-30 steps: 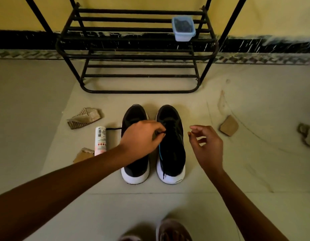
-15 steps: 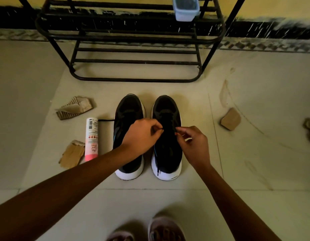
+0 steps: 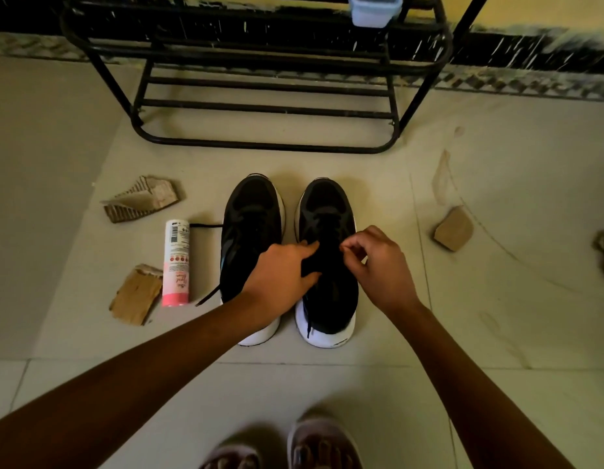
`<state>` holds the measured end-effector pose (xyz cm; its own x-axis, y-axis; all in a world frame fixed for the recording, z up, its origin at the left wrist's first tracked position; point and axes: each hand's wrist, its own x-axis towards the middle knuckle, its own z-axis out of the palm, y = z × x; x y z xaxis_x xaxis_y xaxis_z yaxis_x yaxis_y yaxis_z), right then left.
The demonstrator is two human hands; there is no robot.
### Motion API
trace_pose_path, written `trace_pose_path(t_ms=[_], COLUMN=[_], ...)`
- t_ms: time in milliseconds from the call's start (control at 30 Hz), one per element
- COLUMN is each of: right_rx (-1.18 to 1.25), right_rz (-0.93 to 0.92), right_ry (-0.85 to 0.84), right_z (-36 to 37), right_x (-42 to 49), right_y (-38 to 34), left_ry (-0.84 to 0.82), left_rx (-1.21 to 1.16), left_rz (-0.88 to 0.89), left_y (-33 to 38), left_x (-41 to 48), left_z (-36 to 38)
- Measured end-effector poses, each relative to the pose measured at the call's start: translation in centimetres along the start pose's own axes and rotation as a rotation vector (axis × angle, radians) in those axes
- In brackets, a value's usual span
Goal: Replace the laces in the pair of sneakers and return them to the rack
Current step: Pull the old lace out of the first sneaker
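Two black sneakers point(image 3: 251, 231) side by side on the floor point(image 3: 496, 333), toes toward the rack point(image 3: 260, 147), just short of its front rail. Left hand point(image 3: 280, 282) laid across onto the right-side sneaker point(image 3: 332, 299), fingers point(image 3: 307, 247) straight and spread. Right hand point(image 3: 381, 265) over the lace point(image 3: 324, 221), fingertips point(image 3: 346, 247) pinched on it.

— What's the floor like?
— Large pale tiles point(image 3: 496, 316) with thin grout lines point(image 3: 327, 363). There's a brownish curved stain point(image 3: 441, 177) on the right.
— And the wall?
— Yellow paint point(image 3: 547, 8) shows at the top right, above a black skirting band point(image 3: 23, 15) flecked with white. Below that, a patterned border strip point(image 3: 530, 84) meets the floor.
— Any furniture?
— A black metal rack point(image 3: 260, 145) of horizontal bars stands by the wall, its base on the tiles.
— Light?
— Dim and warm, with soft shadows.
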<state>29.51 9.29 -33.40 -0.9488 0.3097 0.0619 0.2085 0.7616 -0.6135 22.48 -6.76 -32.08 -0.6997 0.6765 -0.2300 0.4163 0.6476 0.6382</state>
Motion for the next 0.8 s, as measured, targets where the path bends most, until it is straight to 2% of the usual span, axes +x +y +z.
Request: trace_pose_path(t_ms=[133,267,367,700,800], right_rx=[0.072,0.449,0.525,0.309,0.416], right_rz=[0.109,0.374,0.446,0.187,0.233], right_ry=[-0.063,-0.134,-0.13,-0.009,0.022], right_z=[0.2,-0.2,-0.2,-0.7,-1.1], right_x=[-0.1,0.3,0.3,0.2,0.5], right_y=[-0.3,-1.0,-1.5,-1.4,-1.2], left_ry=[0.009,0.031,0.043,0.057,0.055], left_rx=[-0.05,-0.058,-0.057,-0.027,-0.027], left_rz=[-0.005,0.005,0.01,0.014,0.017], left_y=[-0.3,-0.5,-0.4,-0.3,-0.1], left_x=[0.0,-0.1,0.0,0.0,0.1], left_z=[0.2,0.6,0.7,0.8,0.6])
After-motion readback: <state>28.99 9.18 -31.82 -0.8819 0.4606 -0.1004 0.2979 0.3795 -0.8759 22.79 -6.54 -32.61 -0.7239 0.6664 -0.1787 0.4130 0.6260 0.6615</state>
